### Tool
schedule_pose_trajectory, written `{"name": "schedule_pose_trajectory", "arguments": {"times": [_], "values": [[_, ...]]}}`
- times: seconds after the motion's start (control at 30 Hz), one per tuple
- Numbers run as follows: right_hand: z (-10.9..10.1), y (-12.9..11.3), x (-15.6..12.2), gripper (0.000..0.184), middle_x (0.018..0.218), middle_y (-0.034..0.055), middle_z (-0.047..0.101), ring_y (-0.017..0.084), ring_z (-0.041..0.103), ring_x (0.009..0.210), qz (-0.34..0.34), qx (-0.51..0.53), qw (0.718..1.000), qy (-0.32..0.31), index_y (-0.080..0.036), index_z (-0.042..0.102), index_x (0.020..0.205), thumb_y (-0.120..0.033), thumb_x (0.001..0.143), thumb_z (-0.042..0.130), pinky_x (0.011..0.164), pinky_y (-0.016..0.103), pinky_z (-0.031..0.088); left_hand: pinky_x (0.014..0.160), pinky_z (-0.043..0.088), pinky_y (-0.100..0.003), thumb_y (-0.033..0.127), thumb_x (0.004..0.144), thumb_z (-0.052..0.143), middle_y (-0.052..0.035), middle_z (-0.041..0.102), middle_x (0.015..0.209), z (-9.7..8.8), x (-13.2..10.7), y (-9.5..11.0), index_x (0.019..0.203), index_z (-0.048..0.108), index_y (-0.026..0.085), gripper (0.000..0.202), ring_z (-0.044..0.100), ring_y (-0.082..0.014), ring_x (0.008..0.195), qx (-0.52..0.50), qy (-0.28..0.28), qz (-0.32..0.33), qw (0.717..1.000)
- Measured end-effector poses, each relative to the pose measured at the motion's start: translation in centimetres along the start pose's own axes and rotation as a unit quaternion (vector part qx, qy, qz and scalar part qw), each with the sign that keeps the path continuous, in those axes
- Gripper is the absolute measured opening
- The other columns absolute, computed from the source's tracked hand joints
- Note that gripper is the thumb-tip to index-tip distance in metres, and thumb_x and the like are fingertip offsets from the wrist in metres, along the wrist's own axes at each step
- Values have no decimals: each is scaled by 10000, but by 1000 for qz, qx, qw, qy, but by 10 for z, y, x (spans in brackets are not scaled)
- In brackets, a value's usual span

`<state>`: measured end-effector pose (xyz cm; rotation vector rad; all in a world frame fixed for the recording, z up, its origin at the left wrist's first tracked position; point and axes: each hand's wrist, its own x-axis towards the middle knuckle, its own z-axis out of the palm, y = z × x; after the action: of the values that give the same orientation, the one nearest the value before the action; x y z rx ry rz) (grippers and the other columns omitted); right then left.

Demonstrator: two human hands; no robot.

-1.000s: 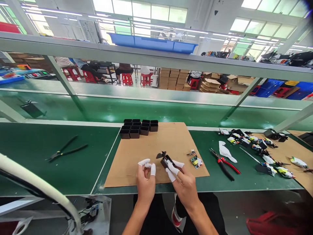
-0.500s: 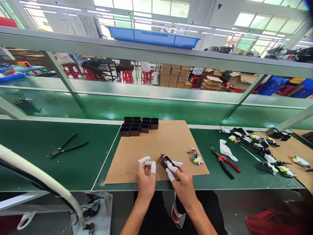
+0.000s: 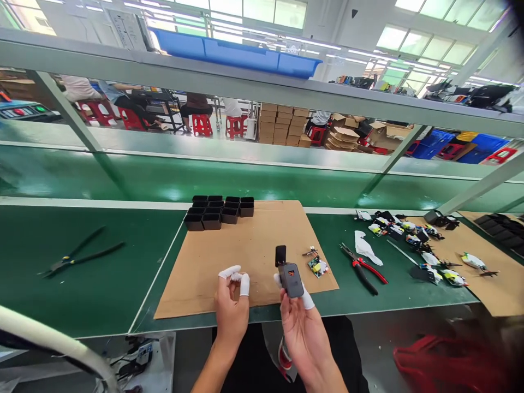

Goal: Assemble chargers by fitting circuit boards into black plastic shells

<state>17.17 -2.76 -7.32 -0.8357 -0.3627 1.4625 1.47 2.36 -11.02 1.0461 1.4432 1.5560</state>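
My right hand, palm turned up, grips a small black adapter case with white-covered fingertips. A rectangular opening in its face shows something orange-red inside, and a flat black piece stands up at its upper end. To the left, my left hand is curled above the cardboard sheet, fingertips in white covers and drawn together; whatever they may hold is hidden. On the cardboard, right of the case, lies a small circuit board with green and yellow parts. Open black boxes stand in rows at the back left.
Red-and-black pliers and a white cloth-like scrap lie at right, before several wired circuit boards. Dark-handled pliers rest at left. A pale hose crosses the lower left. A shelf rail spans overhead.
My right hand has rolled palm-up and raised the adapter case, turning its face with the opening into view. My left hand stays curled nearby. The whole view has shifted slightly.
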Motion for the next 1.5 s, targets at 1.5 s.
{"name": "schedule_pose_trajectory", "arguments": {"times": [1.5], "values": [[-18,-5,54,318,804,-1,772,157,719,756,-29,-280,949,-145,-194,756,813,-349,692,1005,779,278,600,1026,627,-393,465,910,831,-115,786,1243,-35,13,34,1305,672,223,490,766,-247,1083,43,-268,-44,962]]}}
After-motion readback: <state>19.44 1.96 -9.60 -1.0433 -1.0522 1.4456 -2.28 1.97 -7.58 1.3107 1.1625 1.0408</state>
